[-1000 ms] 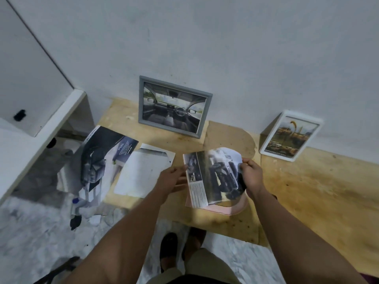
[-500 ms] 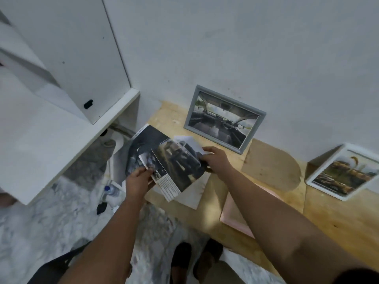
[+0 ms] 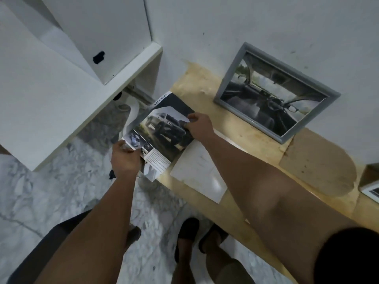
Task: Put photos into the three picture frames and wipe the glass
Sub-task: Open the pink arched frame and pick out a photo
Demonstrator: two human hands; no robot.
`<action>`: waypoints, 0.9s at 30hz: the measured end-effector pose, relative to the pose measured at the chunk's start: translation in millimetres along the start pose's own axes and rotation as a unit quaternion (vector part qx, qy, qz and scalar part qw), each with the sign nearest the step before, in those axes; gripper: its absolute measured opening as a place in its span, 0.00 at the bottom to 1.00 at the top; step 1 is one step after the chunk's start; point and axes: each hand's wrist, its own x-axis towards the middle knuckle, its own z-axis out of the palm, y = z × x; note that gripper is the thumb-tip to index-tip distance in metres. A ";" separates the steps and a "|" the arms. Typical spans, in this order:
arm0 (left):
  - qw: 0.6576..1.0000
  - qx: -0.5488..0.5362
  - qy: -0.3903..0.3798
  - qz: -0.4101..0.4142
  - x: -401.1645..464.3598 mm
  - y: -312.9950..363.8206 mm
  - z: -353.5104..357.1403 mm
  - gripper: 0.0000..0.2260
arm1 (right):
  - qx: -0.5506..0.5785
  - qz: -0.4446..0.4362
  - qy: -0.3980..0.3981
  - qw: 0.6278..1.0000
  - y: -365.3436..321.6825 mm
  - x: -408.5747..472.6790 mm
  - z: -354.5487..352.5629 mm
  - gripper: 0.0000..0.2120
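Against a white wall (image 3: 266,21), a pale wooden worktop (image 3: 235,128) is seen, its surface worn and stained, with a marbled grey floor (image 3: 51,191) below it. A white cabinet (image 3: 51,95) with a small black handle stands to the left. A grey frame (image 3: 274,103), already filled with a car-interior picture, is leaned on the wall. At the far right edge only a corner of a white frame (image 3: 370,190) is shown. A white sheet (image 3: 199,177) lies flat at the worktop's front edge.

A photo (image 3: 162,136) of a dark pickup truck is held over the worktop's left end, above a dark brochure (image 3: 170,101). The left hand (image 3: 124,158) is closed on the photo's lower left corner, and the right hand (image 3: 200,125) is pinched shut on its upper right edge.

Compared with half a second ago, the photo has been carried slightly further left and lower, now flatter over the brochure, and the view has swung left, so that the white frame is nearly cut off and the pink frame is no longer seen.

On the brochure's white edge strip, "DOUBLE CAB" can be read, printed sideways. Small text on the photo's lower strip is too blurred to read.
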 end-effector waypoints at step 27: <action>0.770 0.399 -0.222 0.445 -113.3 -18.4 75.0 0.18 | -0.143 0.133 0.080 0.977 116.1 -114.7 -82.5 0.30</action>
